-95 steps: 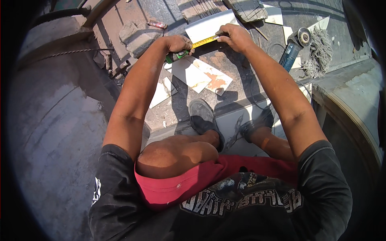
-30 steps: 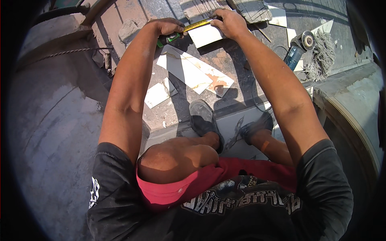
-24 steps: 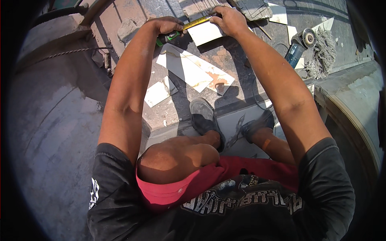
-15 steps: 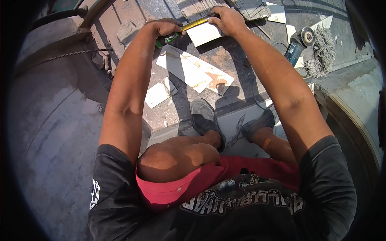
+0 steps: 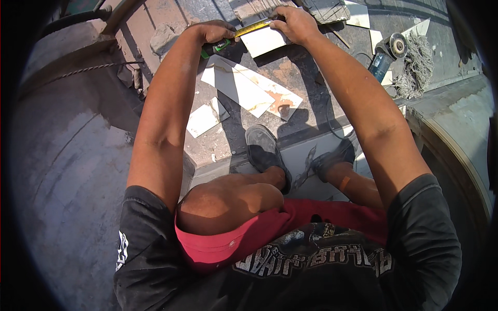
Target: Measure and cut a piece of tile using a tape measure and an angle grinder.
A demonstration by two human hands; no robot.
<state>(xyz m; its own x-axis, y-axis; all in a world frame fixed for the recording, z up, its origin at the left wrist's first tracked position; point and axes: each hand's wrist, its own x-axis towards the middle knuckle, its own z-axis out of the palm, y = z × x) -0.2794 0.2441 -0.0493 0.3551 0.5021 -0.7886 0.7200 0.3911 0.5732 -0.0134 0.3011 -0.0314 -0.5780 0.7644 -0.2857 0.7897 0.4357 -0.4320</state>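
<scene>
Between my hands a yellow tape measure [image 5: 252, 28] is drawn out across a white tile piece [image 5: 264, 42]. My left hand [image 5: 215, 32] is closed round its green and black case, partly hidden under the fingers. At the other end, my right hand [image 5: 293, 24] pinches the blade over the far part of the tile. Nearer to me lie two long white tile strips, one [image 5: 238, 88] overlapping the other [image 5: 288, 100]. A smaller tile offcut [image 5: 206, 119] rests to their left.
An angle grinder [image 5: 384, 59] lies at the right beside a tangle of pale string [image 5: 416, 67]. A grey block [image 5: 326, 11] sits behind my right hand, and a stone lump [image 5: 165, 37] is by my left. A twisted rope [image 5: 96, 69] stretches at the far left.
Both hands stay on the tape measure over the tile. My right hand has shifted very slightly; the view has barely moved.
</scene>
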